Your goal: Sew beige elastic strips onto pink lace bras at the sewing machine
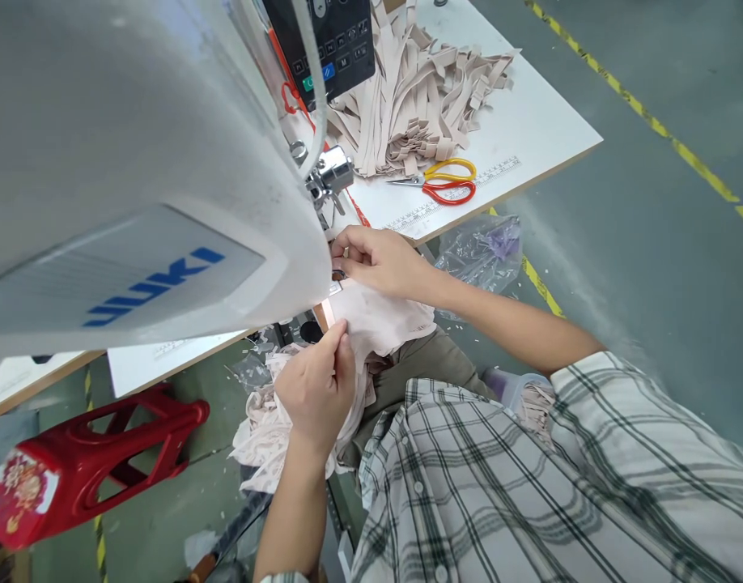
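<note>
A pale pink piece of fabric [387, 317] runs from the front of the white sewing machine [274, 243] down over my lap. My left hand [320, 389] pinches the near edge of this fabric between thumb and forefinger, just below the machine head. My right hand [384, 263] rests at the fabric's far side, beside the needle area. Its fingers are curled together, their tips partly behind the machine head, and what they pinch is hidden. The needle itself cannot be seen.
Beige fabric strips [420, 97] are piled on the white table [547, 134]. Scissors [447, 180] with yellow and red handles lie near its edge. A control panel [329, 48] stands behind the machine head. More pink fabric [265, 441] hangs at my left, near a red stool [116, 453].
</note>
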Demonstrator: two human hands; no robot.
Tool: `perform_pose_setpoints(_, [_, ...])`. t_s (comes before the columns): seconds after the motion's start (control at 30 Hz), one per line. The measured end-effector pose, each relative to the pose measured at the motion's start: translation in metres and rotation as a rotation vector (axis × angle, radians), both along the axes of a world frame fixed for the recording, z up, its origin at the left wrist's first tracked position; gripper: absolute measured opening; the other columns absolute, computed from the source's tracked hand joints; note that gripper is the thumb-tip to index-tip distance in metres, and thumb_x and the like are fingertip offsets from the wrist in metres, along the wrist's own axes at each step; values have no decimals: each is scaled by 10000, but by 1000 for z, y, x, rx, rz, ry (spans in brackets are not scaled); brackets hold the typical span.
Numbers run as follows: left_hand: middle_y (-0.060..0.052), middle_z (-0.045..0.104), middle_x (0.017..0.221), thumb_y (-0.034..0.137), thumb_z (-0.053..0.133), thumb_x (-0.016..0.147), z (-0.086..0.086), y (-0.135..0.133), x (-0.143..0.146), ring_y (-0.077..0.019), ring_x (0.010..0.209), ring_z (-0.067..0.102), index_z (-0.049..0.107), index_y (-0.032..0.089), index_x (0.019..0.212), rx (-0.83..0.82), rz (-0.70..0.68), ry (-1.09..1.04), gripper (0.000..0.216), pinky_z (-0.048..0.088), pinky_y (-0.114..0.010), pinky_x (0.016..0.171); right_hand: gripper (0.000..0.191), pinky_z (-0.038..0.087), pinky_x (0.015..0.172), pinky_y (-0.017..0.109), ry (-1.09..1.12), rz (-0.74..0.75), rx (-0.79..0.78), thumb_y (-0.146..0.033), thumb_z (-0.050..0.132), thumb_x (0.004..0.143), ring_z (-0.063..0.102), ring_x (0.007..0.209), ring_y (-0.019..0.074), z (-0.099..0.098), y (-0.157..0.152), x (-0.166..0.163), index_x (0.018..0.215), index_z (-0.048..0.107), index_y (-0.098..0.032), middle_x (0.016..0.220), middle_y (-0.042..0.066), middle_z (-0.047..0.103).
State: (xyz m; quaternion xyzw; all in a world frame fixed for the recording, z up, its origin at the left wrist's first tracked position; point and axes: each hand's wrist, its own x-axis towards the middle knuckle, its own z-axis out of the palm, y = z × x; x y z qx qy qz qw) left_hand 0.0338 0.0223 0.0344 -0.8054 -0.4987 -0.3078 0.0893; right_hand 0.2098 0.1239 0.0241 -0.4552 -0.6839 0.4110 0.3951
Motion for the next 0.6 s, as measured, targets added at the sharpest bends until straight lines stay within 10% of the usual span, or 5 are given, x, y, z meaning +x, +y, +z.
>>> perform_pose_setpoints(0.6, [-37,791,782,176,575,934,2,-6,-5,-103,567,675,733,165,967,-42,-15,-137,162,486,-198,575,92,312,598,243,50,-19,-14,-266,590,873,439,593,88,5,-9,0,868,609,-176,618,-64,510])
